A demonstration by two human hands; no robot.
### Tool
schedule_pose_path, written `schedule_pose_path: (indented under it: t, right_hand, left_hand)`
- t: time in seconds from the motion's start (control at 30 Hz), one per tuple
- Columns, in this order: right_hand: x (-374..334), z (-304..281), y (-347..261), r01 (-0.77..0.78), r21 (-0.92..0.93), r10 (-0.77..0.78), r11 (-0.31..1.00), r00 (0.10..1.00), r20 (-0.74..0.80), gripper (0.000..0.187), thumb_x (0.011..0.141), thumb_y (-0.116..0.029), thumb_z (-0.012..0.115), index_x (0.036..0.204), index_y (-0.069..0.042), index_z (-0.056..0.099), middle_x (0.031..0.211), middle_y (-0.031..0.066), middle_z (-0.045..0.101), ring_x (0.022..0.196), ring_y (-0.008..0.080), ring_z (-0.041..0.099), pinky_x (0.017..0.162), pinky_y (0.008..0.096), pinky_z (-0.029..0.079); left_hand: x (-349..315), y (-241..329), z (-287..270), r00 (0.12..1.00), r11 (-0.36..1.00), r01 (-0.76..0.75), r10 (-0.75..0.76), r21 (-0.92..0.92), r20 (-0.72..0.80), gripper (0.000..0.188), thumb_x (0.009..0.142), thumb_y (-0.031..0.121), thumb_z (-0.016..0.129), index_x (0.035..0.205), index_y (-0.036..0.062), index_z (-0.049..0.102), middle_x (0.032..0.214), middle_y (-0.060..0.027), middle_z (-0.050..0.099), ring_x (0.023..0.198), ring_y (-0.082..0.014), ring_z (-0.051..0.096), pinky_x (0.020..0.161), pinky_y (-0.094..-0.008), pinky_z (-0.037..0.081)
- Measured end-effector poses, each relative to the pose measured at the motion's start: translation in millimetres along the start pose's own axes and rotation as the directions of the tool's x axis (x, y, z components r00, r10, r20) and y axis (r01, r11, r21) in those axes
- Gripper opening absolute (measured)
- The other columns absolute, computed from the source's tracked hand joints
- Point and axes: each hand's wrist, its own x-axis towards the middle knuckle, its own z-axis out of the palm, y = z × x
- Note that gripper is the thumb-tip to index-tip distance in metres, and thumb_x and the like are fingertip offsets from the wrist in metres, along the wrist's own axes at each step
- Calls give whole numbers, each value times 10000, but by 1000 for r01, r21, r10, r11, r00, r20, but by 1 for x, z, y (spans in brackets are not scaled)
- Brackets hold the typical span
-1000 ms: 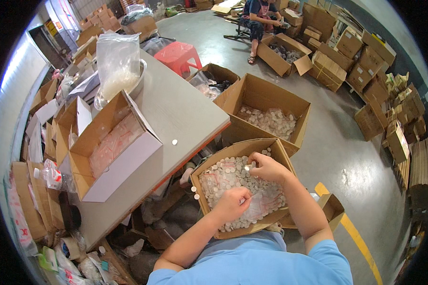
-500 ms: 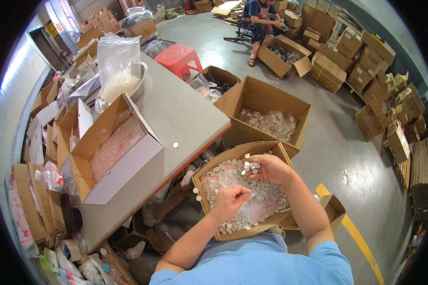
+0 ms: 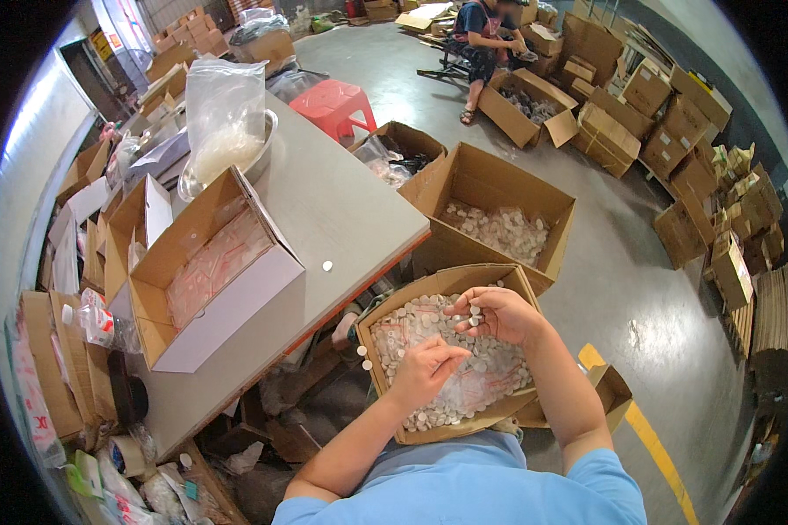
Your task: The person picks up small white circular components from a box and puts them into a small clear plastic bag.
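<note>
While your right hand [image 3: 502,317] cups a few small white discs [image 3: 474,311], round with no long axis, above the open carton [image 3: 455,280] at your twelve o'clock, your left hand [image 3: 427,369], fingertips pinched on what you cannot tell, has them at its one o'clock.

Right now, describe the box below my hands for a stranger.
Find the grey table. Off its right edge, by the blue shirt, sits a cardboard box of white discs. Unlike the farther box, it has your left hand and right hand above.
</note>
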Motion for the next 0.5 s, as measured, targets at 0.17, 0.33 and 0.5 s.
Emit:
schedule_pose_path:
  t: [0.17, 0.33, 0.5]
  right_hand:
    - [0, 2, 0, 30, 25, -32, 999, 998, 58, 236, 933, -104, 399, 1009, 32, 576, 1149, 214, 592, 802, 218, 654, 693, 300, 573]
    - [0, 3, 1, 80, 55, -85, 995, 990, 112, 282, 959, -173, 404, 989, 37, 590, 1117, 208, 604, 841, 222, 646, 710, 306, 572]
    - [-2, 10, 1, 84, 24, -86, 996, 988, 126, 356, 984, -255, 384, 1013, 33, 592, 1073, 181, 619, 921, 225, 629, 803, 348, 550]
  left_hand:
    - [-1, 0, 1, 997, 998, -54, 52, -39, -52, 92, 817, 84, 666, 876, 17, 687, 682, -92, 594, 605, -186, 569, 539, -288, 438]
    - [-6, 0, -1, 992, 993, 109, -112, -42, -63, 95, 811, 106, 692, 823, 12, 683, 658, -70, 589, 550, -125, 537, 495, -267, 406]
    - [-6, -11, 2, 935, 900, 264, -328, -347, -138, 107, 819, 111, 694, 817, 5, 683, 640, -26, 595, 551, -65, 498, 489, -237, 379]
